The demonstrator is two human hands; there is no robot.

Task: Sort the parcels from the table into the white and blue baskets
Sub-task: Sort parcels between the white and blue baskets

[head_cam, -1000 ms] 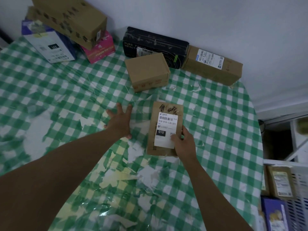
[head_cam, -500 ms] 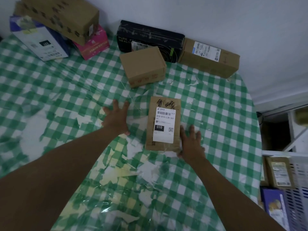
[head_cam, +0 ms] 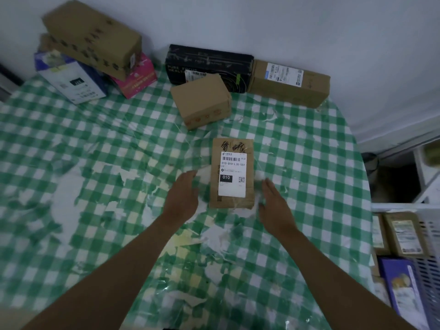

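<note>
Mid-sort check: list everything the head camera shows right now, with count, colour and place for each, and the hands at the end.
labelled flat parcel: 1, brown with white label reading 010, table centre, between the hands
small plain box: 1, brown, behind the flat parcel
black box: 1, black, at the back wall
long labelled box: 1, brown, back right, beside the black box
stacked cartons: 2, brown, back left, on other boxes
pink box: 1, pink, under the cartons
white and blue box: 1, back left
table: 1, green-white check cover
white basket: 1, right edge, holding several brown parcels and a blue one
left hand: 1, open, left of the flat parcel
right hand: 1, open, right of it
</note>
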